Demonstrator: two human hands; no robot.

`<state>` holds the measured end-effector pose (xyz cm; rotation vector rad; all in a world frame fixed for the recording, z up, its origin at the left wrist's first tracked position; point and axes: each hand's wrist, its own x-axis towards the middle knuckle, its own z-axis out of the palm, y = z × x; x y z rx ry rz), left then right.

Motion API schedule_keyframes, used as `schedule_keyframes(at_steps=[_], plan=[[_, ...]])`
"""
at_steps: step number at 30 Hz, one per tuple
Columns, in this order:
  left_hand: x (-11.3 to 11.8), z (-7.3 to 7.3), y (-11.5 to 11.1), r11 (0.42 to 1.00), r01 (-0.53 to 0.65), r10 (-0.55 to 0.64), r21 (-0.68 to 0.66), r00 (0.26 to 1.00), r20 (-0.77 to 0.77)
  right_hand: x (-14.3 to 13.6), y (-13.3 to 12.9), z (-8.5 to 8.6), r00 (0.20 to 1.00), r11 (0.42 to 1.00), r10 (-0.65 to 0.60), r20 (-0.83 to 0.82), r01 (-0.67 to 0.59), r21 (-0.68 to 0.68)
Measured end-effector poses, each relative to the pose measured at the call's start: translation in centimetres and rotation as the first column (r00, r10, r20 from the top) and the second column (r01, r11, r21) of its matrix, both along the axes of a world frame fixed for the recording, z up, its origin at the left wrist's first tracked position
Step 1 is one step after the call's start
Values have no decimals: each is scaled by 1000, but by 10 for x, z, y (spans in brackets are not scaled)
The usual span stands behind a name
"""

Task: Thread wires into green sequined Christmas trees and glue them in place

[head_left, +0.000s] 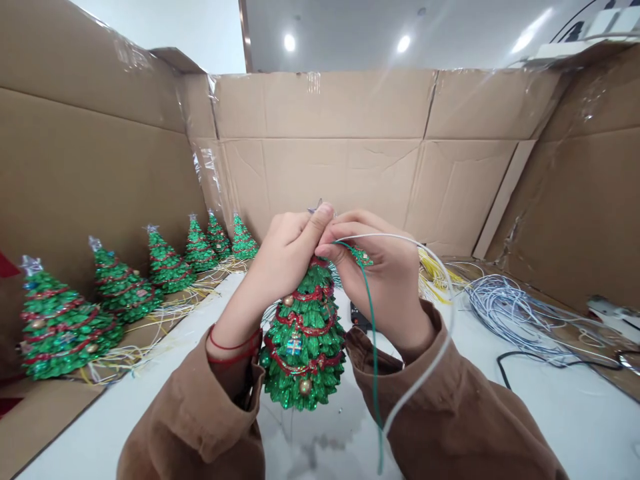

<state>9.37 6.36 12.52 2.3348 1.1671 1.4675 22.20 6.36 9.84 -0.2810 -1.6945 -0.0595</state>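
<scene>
Two wires (pixel 374 333) are pinched in the right hand (pixel 387 277), the tree (pixel 305 340) gripped in the left hand (pixel 289 253), seemingly for steadiness.

The head camera is looking forward and down, showing the left hand (pixel 290 250) and right hand (pixel 387 273) close, mid-frame.

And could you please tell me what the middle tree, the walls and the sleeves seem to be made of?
The tree: probably painted resin or plastic, judging by hard, glossy highlights.
The walls: matt brown cardboard, with visible creases and shiny tape.
The sleeves: woven cloth, perhaps cotton, matt and softly creased.
</scene>
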Motion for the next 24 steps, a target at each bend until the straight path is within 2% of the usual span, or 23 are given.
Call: schedule_keyframes(at_steps=[3,9,14,19,22,24], plan=[[1,-2,2,1000,-7,7,6,1000,5,1,2,1,999,999,-52,-11,52,-1],[-2,1,-1,1000,-24,24,5,999,44,4,6,2,998,995,-54,21,56,-84],[-3,4,-6,988,-138,136,63,990,37,4,4,2,989,978,-140,47,145,-148],[-3,4,-8,952,-244,253,183,967,-26,5,-1,1,993,943,-81,89,105,-317],[-2,3,-7,950,-247,263,190,963,-63,4,0,-1,993,949,-79,88,102,-297],[-1,3,-6,959,-223,236,174,970,-59,4,1,-1,989,970,-111,100,129,-204]])
